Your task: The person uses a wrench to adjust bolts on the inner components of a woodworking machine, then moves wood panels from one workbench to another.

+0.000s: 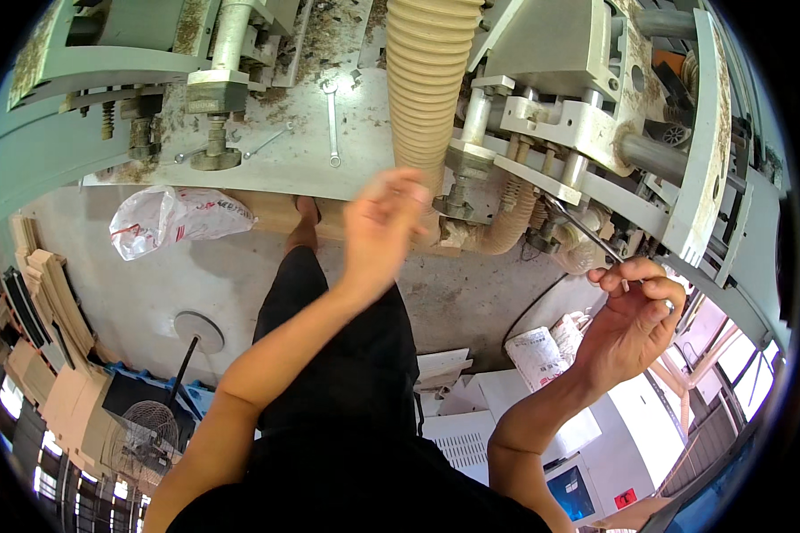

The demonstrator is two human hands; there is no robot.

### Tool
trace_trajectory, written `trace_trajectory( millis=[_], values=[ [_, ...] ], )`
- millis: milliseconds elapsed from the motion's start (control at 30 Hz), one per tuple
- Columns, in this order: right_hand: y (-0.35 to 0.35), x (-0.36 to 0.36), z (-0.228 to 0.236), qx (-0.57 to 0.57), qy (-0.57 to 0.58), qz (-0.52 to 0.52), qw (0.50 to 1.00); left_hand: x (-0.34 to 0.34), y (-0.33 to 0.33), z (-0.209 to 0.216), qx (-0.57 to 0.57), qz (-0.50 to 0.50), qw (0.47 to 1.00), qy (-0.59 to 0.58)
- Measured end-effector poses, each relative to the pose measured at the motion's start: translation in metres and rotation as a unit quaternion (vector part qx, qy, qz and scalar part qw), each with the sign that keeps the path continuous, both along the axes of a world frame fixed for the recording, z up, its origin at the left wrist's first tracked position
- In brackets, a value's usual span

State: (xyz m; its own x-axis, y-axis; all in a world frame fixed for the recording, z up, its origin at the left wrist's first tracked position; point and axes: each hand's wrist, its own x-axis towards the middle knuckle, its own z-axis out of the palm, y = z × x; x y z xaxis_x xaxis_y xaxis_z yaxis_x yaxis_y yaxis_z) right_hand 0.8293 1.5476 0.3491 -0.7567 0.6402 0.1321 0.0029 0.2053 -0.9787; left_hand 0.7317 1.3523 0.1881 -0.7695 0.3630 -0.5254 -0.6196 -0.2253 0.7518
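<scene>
Pale worktop [293, 174], littered with debris, spans the view from eleven to twelve o'clock, with a ribbed hose [431, 84] at twelve and a grey machine [560, 124] at one to two. Right hand [636, 320] has its grip closed on a slim metal tool [588, 233], pinching the near end between thumb and fingers. From that grip the tool points toward ten to eleven o'clock, its long axis slanting up to the machine's lower bar [538, 178]; whether the tip touches a fitting there I cannot tell. Left hand [384, 226] is well apart, at about ten o'clock from the right, just below the hose; it is blurred, fingers loosely bent, its grip released and seemingly bare. So the right is by far the nearer to the tool. At eleven o'clock from the left hand, a spanner [332, 129] lies on the worktop, its long axis roughly twelve to six.
</scene>
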Motion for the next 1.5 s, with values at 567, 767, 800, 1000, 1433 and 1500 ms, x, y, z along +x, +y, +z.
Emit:
trace_trajectory(
  millis=[567,767,800,1000,1433,1500],
  values=[
    [-0.007,-0.006,-0.022,0.042,-0.016,-0.043,0.998,-0.192,0.029,-0.309,-0.523,-0.184,0.65,0.52],
    [-0.007,-0.003,-0.023,0.035,0.0,-0.055,0.998,-0.212,0.034,-0.33,-0.387,-0.172,0.71,0.562],
    [-0.006,-0.002,-0.022,0.019,0.001,-0.052,0.998,-0.215,0.034,-0.331,-0.378,-0.185,0.71,0.564],
    [-0.005,0.003,-0.027,-0.046,0.027,-0.092,0.994,-0.228,0.035,-0.326,-0.361,-0.235,0.708,0.56],
    [0.011,-0.002,-0.024,-0.039,0.06,0.009,0.997,-0.129,-0.03,-0.162,-0.261,0.107,0.909,0.307],
    [0.012,-0.006,-0.03,-0.042,0.08,0.006,0.996,-0.086,-0.024,-0.108,-0.27,0.109,0.901,0.321]
  ],
)
